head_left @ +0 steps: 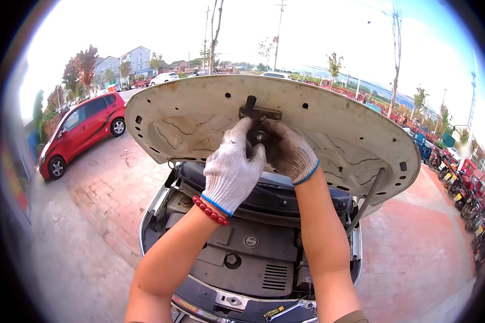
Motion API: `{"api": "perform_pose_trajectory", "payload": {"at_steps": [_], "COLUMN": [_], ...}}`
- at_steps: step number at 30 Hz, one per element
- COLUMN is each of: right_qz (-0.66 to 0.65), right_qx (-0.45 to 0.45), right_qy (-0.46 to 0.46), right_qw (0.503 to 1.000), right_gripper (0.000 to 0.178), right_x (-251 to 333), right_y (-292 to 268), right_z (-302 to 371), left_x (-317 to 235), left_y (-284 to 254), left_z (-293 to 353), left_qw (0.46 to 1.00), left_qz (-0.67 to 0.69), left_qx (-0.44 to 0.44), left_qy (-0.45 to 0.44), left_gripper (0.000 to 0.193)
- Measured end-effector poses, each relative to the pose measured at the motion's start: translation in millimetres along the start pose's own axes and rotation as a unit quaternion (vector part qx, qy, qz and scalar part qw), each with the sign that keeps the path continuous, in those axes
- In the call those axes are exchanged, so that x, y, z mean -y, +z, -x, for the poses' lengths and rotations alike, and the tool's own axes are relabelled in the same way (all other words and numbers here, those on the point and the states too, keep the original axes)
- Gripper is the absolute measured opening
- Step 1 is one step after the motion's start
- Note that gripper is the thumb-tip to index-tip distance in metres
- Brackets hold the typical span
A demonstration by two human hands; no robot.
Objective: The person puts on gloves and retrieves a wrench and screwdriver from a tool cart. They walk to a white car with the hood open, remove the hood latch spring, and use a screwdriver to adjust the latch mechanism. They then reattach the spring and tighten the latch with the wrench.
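Note:
The raised cream car hood (pixel 199 105) shows its underside in front of me. At its front middle is a dark metal hood latch (pixel 275 113), with a black cylindrical stub (pixel 250 102) standing above it. My left hand (pixel 231 169), in a white knit glove with blue trim, has its fingers curled at the latch from the left. From the right, my right hand (pixel 293 148), in a dirtier glove, closes its fingers round the same spot. Between the hands shows a small round shiny metal end (pixel 260 135); the gloves hide the rest.
Below lies the engine cover (pixel 248 261) in the open bay. On the front crossmember rest a yellow-handled screwdriver (pixel 274 311) and a wrench (pixel 286 310). A prop rod (pixel 366 199) stands under the hood at right. A red car (pixel 83 132) and several motorcycles (pixel 458 188) are parked around.

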State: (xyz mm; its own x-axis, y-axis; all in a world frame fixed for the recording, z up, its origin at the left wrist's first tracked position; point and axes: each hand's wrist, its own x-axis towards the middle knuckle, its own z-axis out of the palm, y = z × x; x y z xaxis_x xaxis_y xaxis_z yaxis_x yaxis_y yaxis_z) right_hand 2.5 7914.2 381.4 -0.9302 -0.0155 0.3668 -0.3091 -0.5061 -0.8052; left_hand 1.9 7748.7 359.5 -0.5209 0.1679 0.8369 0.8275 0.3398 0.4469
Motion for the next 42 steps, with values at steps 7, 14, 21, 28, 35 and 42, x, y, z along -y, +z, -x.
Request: {"api": "perform_pose_trajectory", "payload": {"at_steps": [7, 14, 21, 28, 35, 42], "right_qz": [0.091, 0.188, 0.046, 0.112, 0.015, 0.111], "right_qx": [0.038, -0.053, 0.039, -0.031, 0.014, -0.026], "right_qy": [-0.022, -0.005, -0.011, -0.012, -0.01, 0.027], "right_qw": [0.995, 0.981, 0.998, 0.993, 1.0, 0.993], "right_gripper": [0.034, 0.051, 0.051, 0.046, 0.037, 0.04], "right_x": [-5.3, -3.0, 2.1, -3.6, -1.2, -0.9], "right_y": [-2.3, -1.7, -2.7, 8.1, -12.8, 7.7], "right_z": [-10.6, -5.5, 12.1, 2.9, 5.6, -0.7], "left_x": [6.1, 2.6, 4.7, 8.2, -0.4, 3.5], "left_y": [6.0, 14.2, 13.5, 10.1, 10.0, 9.1], "left_z": [-2.6, -13.9, -15.7, -16.0, -17.9, -9.5], "left_qw": [0.999, 0.998, 0.997, 0.991, 0.971, 0.968], "left_qz": [-0.04, -0.047, -0.064, -0.116, -0.217, -0.213], "left_qx": [0.017, 0.041, 0.037, 0.012, 0.097, -0.046], "left_qy": [0.02, -0.012, 0.003, 0.06, 0.005, 0.127], "left_gripper": [0.056, 0.047, 0.039, 0.039, 0.032, 0.027]}}
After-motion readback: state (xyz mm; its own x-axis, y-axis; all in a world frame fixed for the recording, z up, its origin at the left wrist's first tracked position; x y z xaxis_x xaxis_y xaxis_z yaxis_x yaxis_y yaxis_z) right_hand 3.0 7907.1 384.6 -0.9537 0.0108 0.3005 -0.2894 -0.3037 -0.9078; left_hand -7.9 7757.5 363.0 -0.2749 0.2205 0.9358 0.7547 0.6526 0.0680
